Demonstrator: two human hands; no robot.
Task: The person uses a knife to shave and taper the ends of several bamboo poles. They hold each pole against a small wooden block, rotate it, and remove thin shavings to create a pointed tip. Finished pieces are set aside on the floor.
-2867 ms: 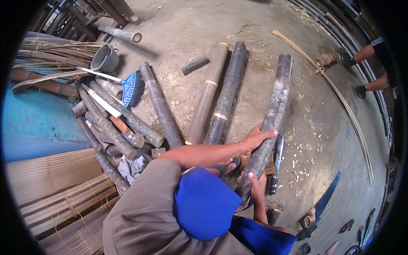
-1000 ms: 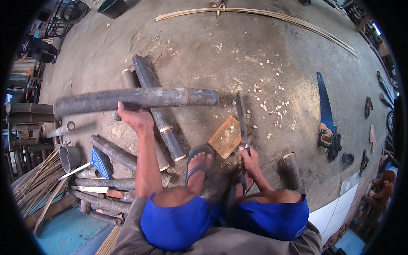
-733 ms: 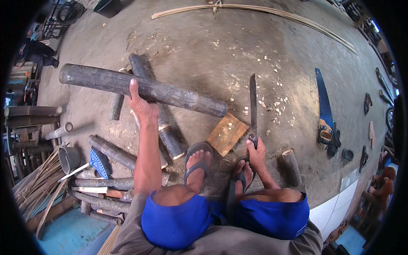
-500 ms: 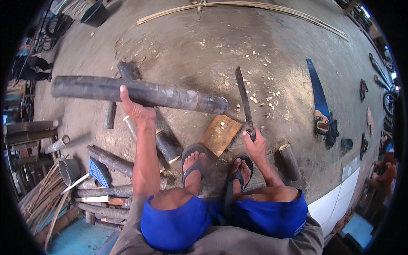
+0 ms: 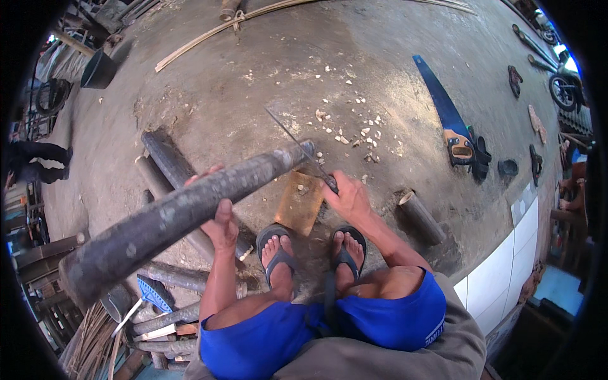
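Note:
A thick dark bamboo pole [image 5: 183, 209] slants across in front of me, its near end raised at the lower left. My left hand [image 5: 220, 225] grips it around the middle, thumb on the near side. My right hand [image 5: 349, 197] is closed around the handle of a machete [image 5: 286, 129]. Its thin blade points up and left, crossing the pole's far end; whether it touches the bamboo I cannot tell. Beneath that end, a flat wooden block [image 5: 299, 206] lies on the floor, just ahead of my sandalled feet.
Pale chips [image 5: 361, 130] are scattered beyond the block. A handsaw [image 5: 443, 104] lies to the right, and a short bamboo piece [image 5: 421, 218] nearer my right knee. More bamboo [image 5: 168, 158] lies at left, with a blue broom [image 5: 154, 292]. A black bucket [image 5: 99, 69] stands far left.
The pole has swung from nearly level to a slant, its left end coming down and nearer. The machete has moved left to the pole's far end, its blade now leaning left. The view has shifted.

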